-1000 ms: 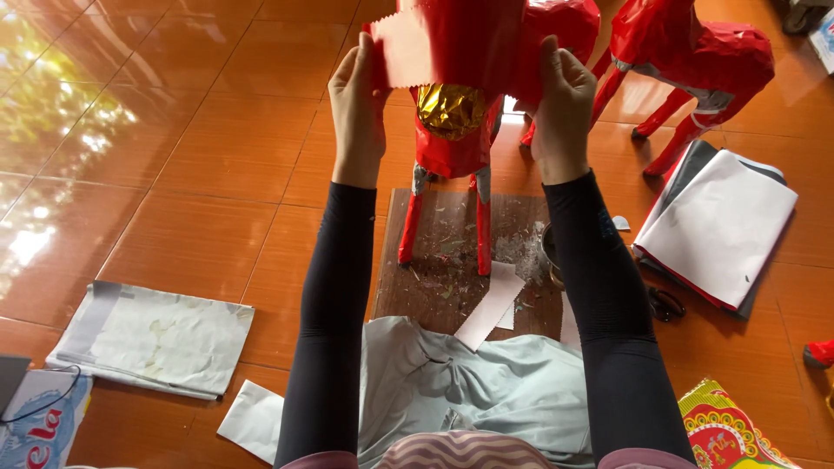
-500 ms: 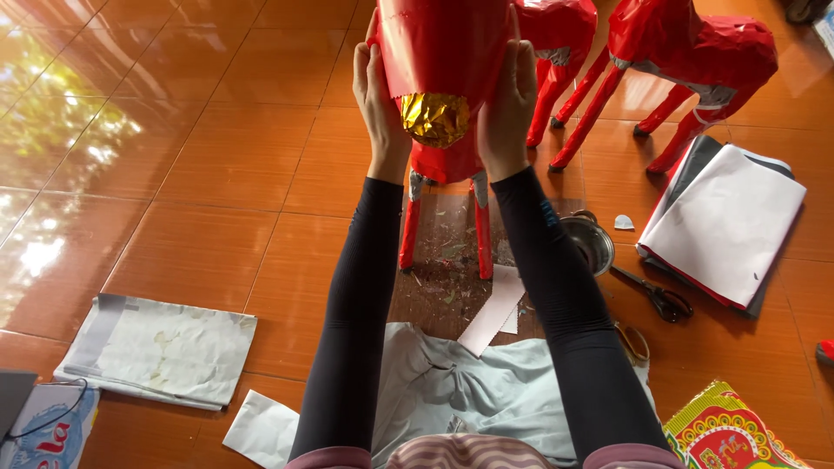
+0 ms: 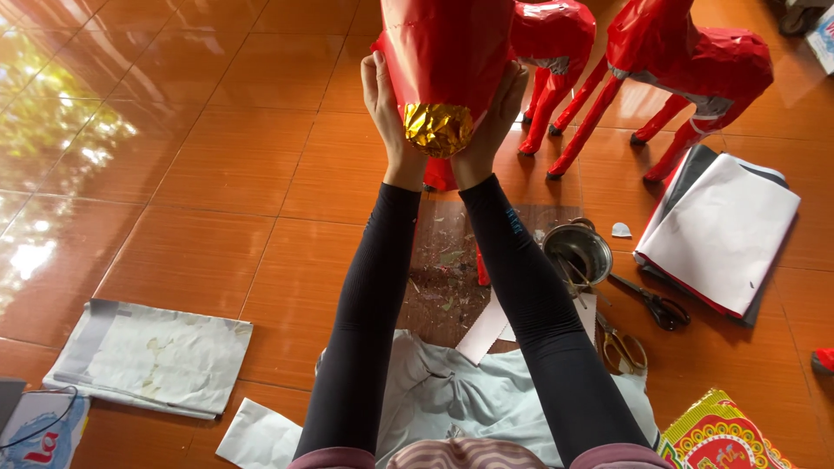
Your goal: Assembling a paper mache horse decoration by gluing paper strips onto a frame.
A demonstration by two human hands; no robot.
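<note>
I have both hands raised off the floor (image 3: 217, 174), my left hand (image 3: 387, 108) and right hand (image 3: 495, 113) with fingers clasped flat against either side of the red paper horse figure (image 3: 447, 52), its gold foil patch (image 3: 437, 128) facing me between my palms. To do this well, I judge I should press evenly and lightly so the glossy paper skin doesn't dent. I'd also keep it clear of the other red horses (image 3: 678, 61) standing just beyond.
</note>
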